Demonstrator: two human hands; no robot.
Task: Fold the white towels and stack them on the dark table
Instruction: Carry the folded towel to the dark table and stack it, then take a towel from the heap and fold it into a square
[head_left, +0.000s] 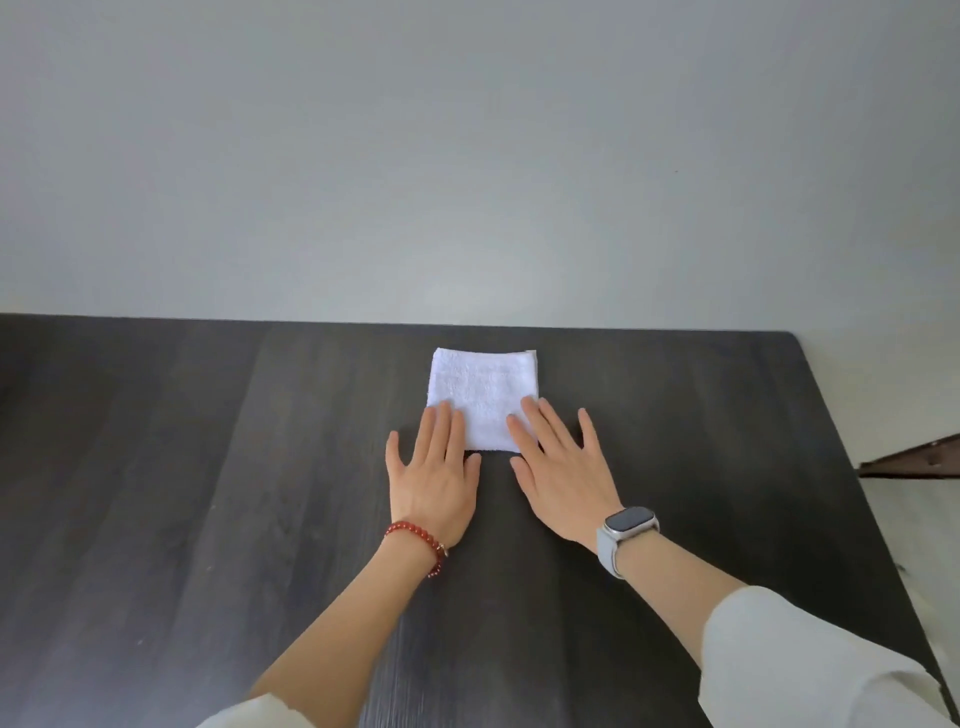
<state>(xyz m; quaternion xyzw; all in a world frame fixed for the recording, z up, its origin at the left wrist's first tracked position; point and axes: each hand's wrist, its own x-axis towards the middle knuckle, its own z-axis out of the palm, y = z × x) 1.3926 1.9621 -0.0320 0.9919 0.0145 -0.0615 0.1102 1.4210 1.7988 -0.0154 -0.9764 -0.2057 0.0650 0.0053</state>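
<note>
A folded white towel (483, 399) is being kept flat near the far edge of the dark table (208, 467), pressed at its near corners by the left hand (434, 480) and right hand (563, 475), fingers straight, probably to set the creases.

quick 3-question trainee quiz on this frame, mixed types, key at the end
1. True or false: the white towel lies folded on the dark table.
2. Which wrist wears the watch? A) left B) right
3. Fill in: the bead bracelet is ___ in colour.

Key:
1. True
2. B; the right hand and the left hand both lie flat, fingers straight, on the towel's near corners.
3. Red
</note>
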